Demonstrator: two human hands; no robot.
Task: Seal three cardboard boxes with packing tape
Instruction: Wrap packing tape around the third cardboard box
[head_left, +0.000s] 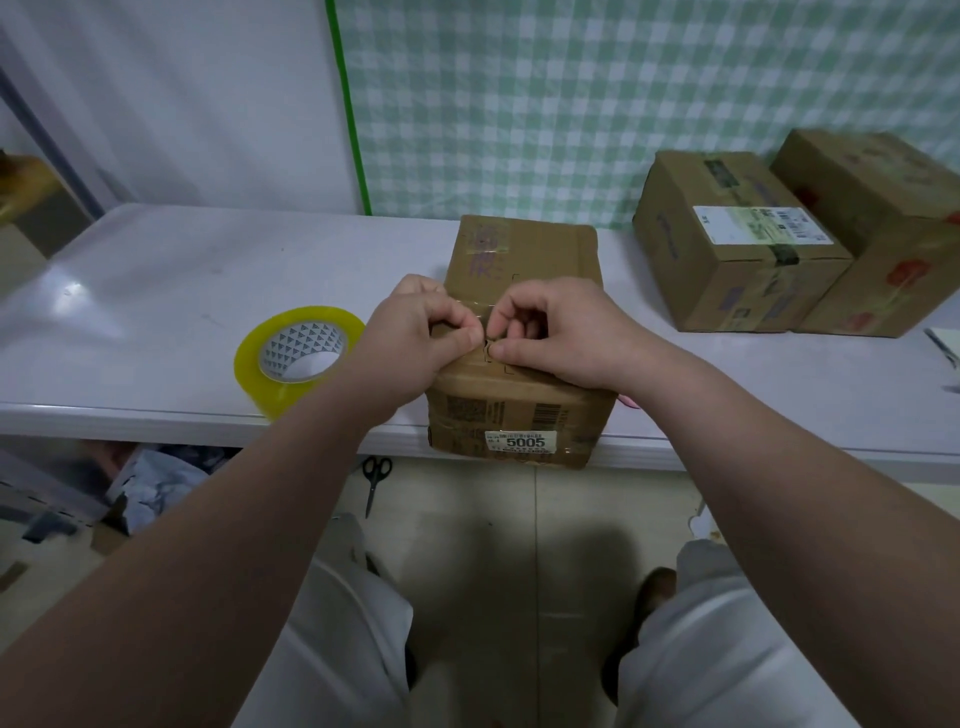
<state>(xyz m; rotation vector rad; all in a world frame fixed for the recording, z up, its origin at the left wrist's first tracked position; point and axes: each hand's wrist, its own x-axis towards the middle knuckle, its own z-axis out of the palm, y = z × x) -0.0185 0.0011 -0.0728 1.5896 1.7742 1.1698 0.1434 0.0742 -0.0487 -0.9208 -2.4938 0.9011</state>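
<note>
Cardboard box (519, 260) sat under both grips at the near edge of the white desk (182, 270), its near face hanging slightly over the edge. On that face, below the grips, a white label (524, 441) read "5005" in bold black digits. Above it were a barcode and a square printed code, both too small to read. Faded purple writing on the box top, beyond the grips, could not be made out.

The left grip (415, 338) was narrow, with fingers curled and thumb and forefinger tips pressed together on the box top. The right grip (561, 332) was equally narrow and met it, almost touching. Both pinched a tape strip (483, 306), clear and glossy, lying across the top.

Just left of the left grip, a tape roll (298, 356) of yellowish tape stood tilted on the desk. Its white core was printed with small grey triangles.

Well beyond and right of the right grip sat a second box (727, 244). It carried a white shipping label and dark tape, the text too small to read. A third box (883, 208) with red printing touched its right side.

Black-handled scissors (375, 480) lay on the floor below the left grip.
</note>
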